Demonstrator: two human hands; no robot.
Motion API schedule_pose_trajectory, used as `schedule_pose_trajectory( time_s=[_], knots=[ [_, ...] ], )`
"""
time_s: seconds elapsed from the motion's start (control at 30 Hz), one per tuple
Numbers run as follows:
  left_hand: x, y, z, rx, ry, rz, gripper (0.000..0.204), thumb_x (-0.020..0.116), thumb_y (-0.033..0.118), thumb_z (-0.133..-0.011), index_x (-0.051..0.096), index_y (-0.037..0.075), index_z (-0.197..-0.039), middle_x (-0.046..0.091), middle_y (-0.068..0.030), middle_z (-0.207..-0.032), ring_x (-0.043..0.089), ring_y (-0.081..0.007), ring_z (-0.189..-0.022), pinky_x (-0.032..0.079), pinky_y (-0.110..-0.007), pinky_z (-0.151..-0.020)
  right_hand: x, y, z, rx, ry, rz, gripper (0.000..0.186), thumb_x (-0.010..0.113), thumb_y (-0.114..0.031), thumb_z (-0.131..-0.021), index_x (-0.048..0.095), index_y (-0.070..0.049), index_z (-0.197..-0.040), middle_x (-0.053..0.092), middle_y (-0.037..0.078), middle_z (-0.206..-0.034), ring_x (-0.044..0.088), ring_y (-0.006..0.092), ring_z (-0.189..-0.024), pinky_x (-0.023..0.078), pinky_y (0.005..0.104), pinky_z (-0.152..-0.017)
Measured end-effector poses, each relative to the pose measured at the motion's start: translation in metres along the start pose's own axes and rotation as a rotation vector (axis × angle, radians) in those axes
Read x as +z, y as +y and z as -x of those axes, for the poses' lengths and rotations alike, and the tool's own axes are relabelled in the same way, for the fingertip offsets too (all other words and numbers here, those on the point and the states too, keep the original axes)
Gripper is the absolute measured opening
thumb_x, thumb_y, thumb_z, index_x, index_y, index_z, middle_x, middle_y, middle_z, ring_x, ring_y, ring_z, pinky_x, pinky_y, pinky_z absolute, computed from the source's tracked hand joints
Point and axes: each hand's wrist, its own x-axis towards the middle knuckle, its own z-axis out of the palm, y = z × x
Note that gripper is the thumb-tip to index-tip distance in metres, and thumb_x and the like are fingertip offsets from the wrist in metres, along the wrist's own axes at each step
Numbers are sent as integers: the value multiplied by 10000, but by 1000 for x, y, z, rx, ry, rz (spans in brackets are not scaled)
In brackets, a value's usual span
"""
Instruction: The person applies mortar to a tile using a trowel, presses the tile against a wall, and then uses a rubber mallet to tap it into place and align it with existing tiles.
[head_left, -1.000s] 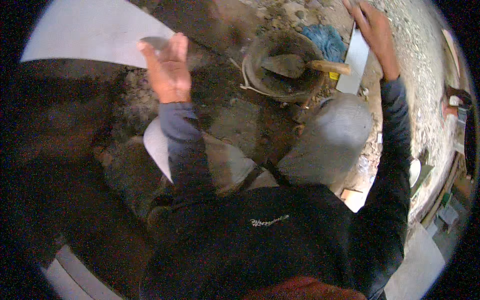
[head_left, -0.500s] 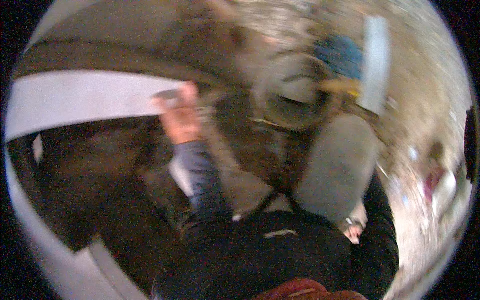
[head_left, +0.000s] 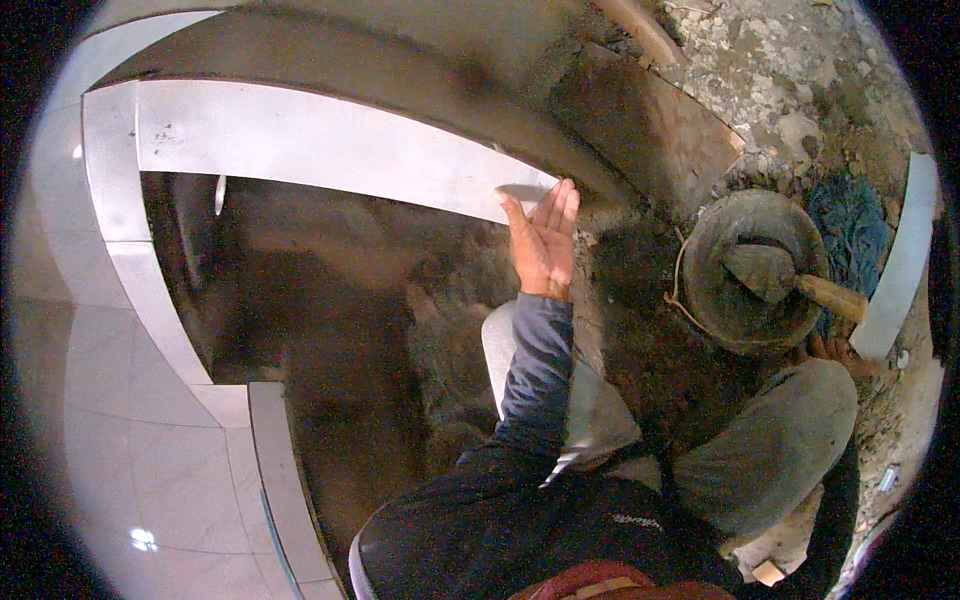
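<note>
The right hand has dropped from the strip to beside the pan, grip unclear. The left hand, open, presses the tile end; trowel in pan.

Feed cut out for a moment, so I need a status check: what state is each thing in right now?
Left hand: open, flat against the tile strip's end.
White tile strip: set in place along the dark bed.
Mortar pan: upright, trowel inside.
Trowel: resting in the pan, unheld.
Loose white strip: lying beside the pan.
Right hand: out of view.
</note>
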Motion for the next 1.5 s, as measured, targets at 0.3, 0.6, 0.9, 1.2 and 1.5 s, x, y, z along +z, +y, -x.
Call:
schedule_pose_trajectory(
  time_s=[0.3, 0.6, 0.9, 1.2, 1.5],
  knots=[
    [9, -11, -8, 24, 9, -22, 947, 487, 600, -974, 189, -186, -1410, 402, -376, -1412, 463, -444, -1332, 421, -486, -1145, -24, 11, -5, 36, 7, -26, 298, 498, -336, -1015, 582, -58, -1082, 614, 213, -1184, 570, 389, -1134, 435, 495, -979],
    [-1, -13, -10, 6, -28, 106, 836, 531, 520, -999, 181, -78, -1467, 491, -325, -1365, 554, -395, -1257, 481, -493, -1079, -153, 11, 18, 9, 321, -475, 308, 478, -351, -1023, 567, -62, -1084, 598, 222, -1238, 549, 392, -1196, 416, 495, -1033],
    [-8, -4, -3, -27, -62, 227, 699, 640, 419, -976, 368, -120, -1330, 579, -333, -1217, 635, -387, -1142, 556, -464, -989, -394, -296, 130, -1144, 423, -1355, 319, 459, -365, -1031, 552, -65, -1087, 581, 231, -1292, 529, 395, -1258, 397, 496, -1087],
    [6, 13, 1, 8, 14, 293, 617, 709, 347, -944, 448, -114, -1261, 640, -279, -1101, 697, -379, -1002, 601, -467, -903, -449, -533, 300, -2108, 628, -1063, 443, 363, -341, -1048, 579, -7, -1245, 578, 295, -1291, 576, 412, -1204, 451, 525, -1039],
    [12, 15, 9, 18, 69, 321, 533, 700, 300, -955, 492, -108, -1228, 655, -245, -1065, 706, -361, -973, 605, -455, -892, -462, -595, 325, -2200, 1005, -407, 570, 269, -374, -1081, 547, 95, -1246, 612, 328, -1224, 658, 435, -1077, 567, 476, -908]
  ],
)
